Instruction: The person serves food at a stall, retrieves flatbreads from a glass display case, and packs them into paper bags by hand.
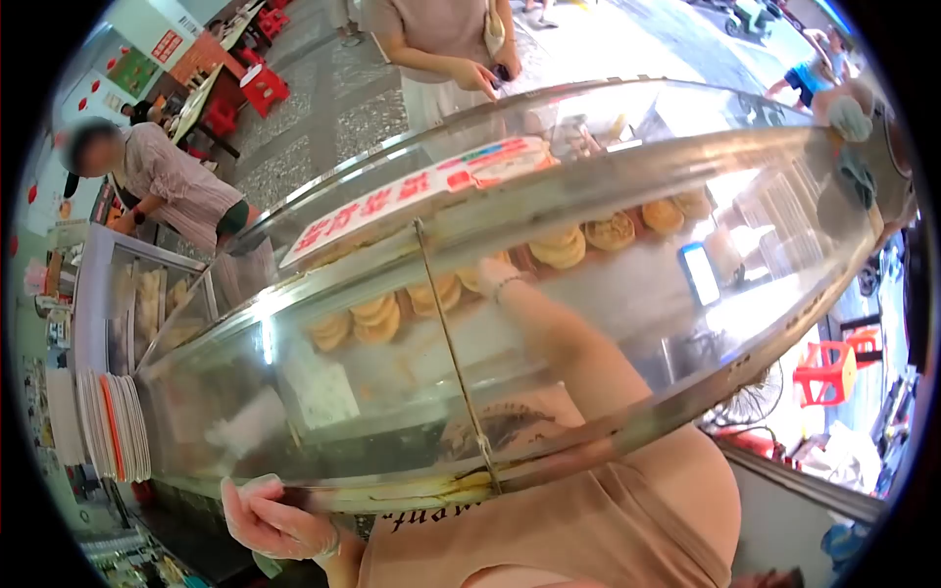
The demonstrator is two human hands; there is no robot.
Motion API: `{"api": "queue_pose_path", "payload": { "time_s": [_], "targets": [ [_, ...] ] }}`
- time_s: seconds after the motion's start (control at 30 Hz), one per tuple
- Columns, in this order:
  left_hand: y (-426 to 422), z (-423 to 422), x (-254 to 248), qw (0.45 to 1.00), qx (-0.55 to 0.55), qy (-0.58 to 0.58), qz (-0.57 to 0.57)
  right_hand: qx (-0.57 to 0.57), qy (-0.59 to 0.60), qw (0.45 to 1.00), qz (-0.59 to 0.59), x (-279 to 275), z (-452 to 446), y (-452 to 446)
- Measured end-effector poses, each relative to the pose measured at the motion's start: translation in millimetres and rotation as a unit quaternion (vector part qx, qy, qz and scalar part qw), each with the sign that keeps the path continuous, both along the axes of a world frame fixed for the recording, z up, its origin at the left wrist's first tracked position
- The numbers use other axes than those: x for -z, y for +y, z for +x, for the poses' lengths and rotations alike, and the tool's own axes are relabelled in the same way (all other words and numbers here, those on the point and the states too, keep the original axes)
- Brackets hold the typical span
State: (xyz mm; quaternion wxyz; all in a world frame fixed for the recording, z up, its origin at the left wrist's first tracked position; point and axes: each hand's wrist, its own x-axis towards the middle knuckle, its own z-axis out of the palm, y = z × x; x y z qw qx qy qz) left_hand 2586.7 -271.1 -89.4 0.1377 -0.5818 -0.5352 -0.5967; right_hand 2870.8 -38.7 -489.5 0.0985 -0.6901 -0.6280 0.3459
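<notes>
My left hand [272,519], in a clear plastic glove, is at the lower left just outside the display case [421,470]. Its fingers are loosely bent and somewhat apart, with nothing visible in them. My right arm reaches into the case, seen through the clear panel. A bracelet is on the wrist, and my right hand [495,272] is at the row of round flat pastries, touching or just above a stack. Blur and glare hide its fingertips. Other stacks of pastries [559,247] stand to its right, and more pastries [374,318] lie to its left.
Across the case stands a person [431,39] with hands near the rim. Another person [176,181] in a striped top is at the left. Plates [113,426] stand on edge at the case's left end. A lit phone [700,274] shows at the right. Red stools [825,372] are beyond.
</notes>
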Motion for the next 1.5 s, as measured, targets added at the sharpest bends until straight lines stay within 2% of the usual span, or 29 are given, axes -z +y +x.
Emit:
{"api": "queue_pose_path", "payload": {
  "time_s": [0.07,0.13,0.17,0.23,0.27,0.3,0.37,0.4,0.43,0.5,0.53,0.6,0.63,0.7,0.73,0.8,0.83,0.9,1.03,1.1,1.13,1.2,1.3,1.43,1.5],
  "targets": [
    [-7.1,-8.0,-0.5,0.998,0.045,0.034,-0.038,0.021,0.01,1.0,0.004,-28.7,7.5,-11.6],
    [-7.0,-20.5,-2.9,0.993,0.038,0.094,-0.057,0.076,0.024,0.997,0.015,-66.8,23.5,-21.7],
    [-4.5,-25.3,-6.7,0.98,0.122,0.149,-0.051,0.109,0.031,0.993,0.023,-84.8,34.0,-28.2],
    [3.4,-52.4,-31.6,0.895,0.278,0.322,-0.135,0.177,0.043,0.982,0.048,-111.7,52.6,-43.4],
    [0.5,-35.6,-29.7,0.916,0.251,0.283,-0.136,0.205,0.044,0.975,0.073,-130.1,59.6,-44.6],
    [3.9,-30.4,-38.4,0.911,0.26,0.293,-0.127,0.234,0.043,0.966,0.103,-130.4,64.4,-45.9],
    [2.1,-34.6,-60.7,0.814,0.249,0.516,-0.097,0.304,0.031,0.933,0.193,-128.4,68.4,-51.1],
    [2.9,-38.1,-58.6,0.82,0.253,0.504,-0.103,0.31,0.037,0.929,0.197,-113.9,75.2,-46.2],
    [1.8,-38.8,-58.7,0.816,0.253,0.511,-0.098,0.327,-0.05,0.904,0.271,-83.5,82.2,-37.5],
    [0.2,-37.9,-59.7,0.802,0.239,0.537,-0.11,0.35,-0.122,0.868,0.329,-66.7,79.0,-41.7],
    [1.8,-41.6,-59.6,0.786,0.231,0.562,-0.116,0.322,-0.077,0.907,0.262,-91.5,86.1,-55.0],
    [3.9,-44.1,-59.8,0.754,0.232,0.605,-0.108,0.291,-0.031,0.936,0.197,-136.4,105.3,-79.8],
    [2.7,-44.3,-63.1,0.73,0.225,0.638,-0.098,0.287,-0.056,0.939,0.179,-157.3,102.0,-92.2],
    [0.9,-36.0,-67.3,0.744,0.212,0.626,-0.098,0.27,-0.149,0.93,0.202,-157.7,108.5,-96.9],
    [3.3,-34.7,-68.6,0.74,0.25,0.613,-0.115,0.258,-0.214,0.907,0.253,-122.9,115.7,-83.1],
    [6.2,-36.7,-67.7,0.739,0.288,0.592,-0.141,0.278,-0.218,0.893,0.278,-61.9,135.2,-47.5],
    [9.2,-40.2,-64.5,0.761,0.254,0.584,-0.122,0.282,-0.168,0.918,0.224,-76.3,132.1,-42.0],
    [9.4,-43.7,-69.3,0.73,0.299,0.59,-0.17,0.295,-0.208,0.892,0.272,-83.6,112.2,-43.4],
    [10.8,-54.4,-62.2,0.745,0.29,0.579,-0.159,0.277,-0.135,0.917,0.254,-87.8,92.6,-27.8],
    [5.1,-42.8,-64.7,0.749,0.281,0.578,-0.159,0.247,-0.165,0.941,0.16,-106.7,89.8,-30.5],
    [5.1,-45.2,-63.9,0.746,0.274,0.586,-0.16,0.241,-0.167,0.942,0.162,-102.1,84.1,-28.5],
    [8.3,-45.3,-64.0,0.744,0.268,0.592,-0.155,0.247,-0.218,0.911,0.247,-90.3,83.0,-20.4],
    [10.2,-48.5,-65.6,0.745,0.319,0.566,-0.15,0.249,-0.184,0.91,0.275,-97.5,81.9,-19.2],
    [11.8,-44.8,-64.6,0.75,0.314,0.566,-0.135,0.245,-0.153,0.937,0.198,-70.5,94.2,-5.1],
    [12.0,-47.1,-65.0,0.752,0.316,0.564,-0.13,0.229,-0.211,0.93,0.197,-62.0,94.2,-7.3]
  ]
}}
